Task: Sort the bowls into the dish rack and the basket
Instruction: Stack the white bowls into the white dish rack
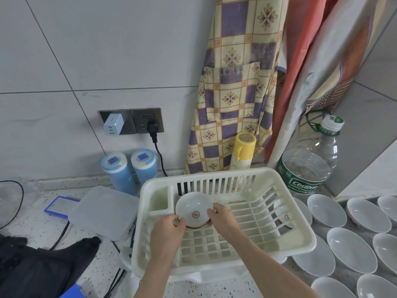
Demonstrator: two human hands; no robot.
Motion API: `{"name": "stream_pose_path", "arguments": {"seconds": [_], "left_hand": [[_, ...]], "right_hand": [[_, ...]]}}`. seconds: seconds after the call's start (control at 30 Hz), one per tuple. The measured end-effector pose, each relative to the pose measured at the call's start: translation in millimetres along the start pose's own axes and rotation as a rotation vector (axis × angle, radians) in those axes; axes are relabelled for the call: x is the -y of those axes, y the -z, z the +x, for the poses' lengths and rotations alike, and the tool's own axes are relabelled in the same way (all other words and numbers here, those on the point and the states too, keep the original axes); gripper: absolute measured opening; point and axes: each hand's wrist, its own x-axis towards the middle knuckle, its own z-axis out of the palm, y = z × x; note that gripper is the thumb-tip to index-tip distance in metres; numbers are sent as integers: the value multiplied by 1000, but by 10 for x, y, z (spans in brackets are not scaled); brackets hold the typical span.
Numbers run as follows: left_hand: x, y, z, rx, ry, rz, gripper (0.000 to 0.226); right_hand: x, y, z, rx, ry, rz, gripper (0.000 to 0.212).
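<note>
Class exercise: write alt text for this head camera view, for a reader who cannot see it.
Two bare hands, left hand and right hand, hold a small white bowl tilted on edge inside a cream plastic dish rack on a speckled counter. More white bowls lie to the right; a large water bottle stands behind.

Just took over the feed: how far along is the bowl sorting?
Barely begun. Both hands, left hand and right hand, hold one small bowl tilted inside the dish rack, which holds nothing else. Plain white bowls wait on the counter to its right. No basket in view.
</note>
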Motion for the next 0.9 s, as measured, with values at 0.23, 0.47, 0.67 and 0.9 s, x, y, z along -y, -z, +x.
{"name": "stream_pose_path", "arguments": {"seconds": [0.23,0.47,0.67,0.9], "left_hand": [[-8,27,-27,-19,-16,-10,29],[1,43,-37,80,-55,59,17],[12,28,-15,122,-63,63,18],[-10,29,-16,117,-64,63,18]], "right_hand": [[-51,-31,11,-6,-39,132,40],[-28,-74,-87,56,-183,252,38],[46,-74,-176,82,-236,489,19],[77,-100,-195,106,-295,579,20]]}}
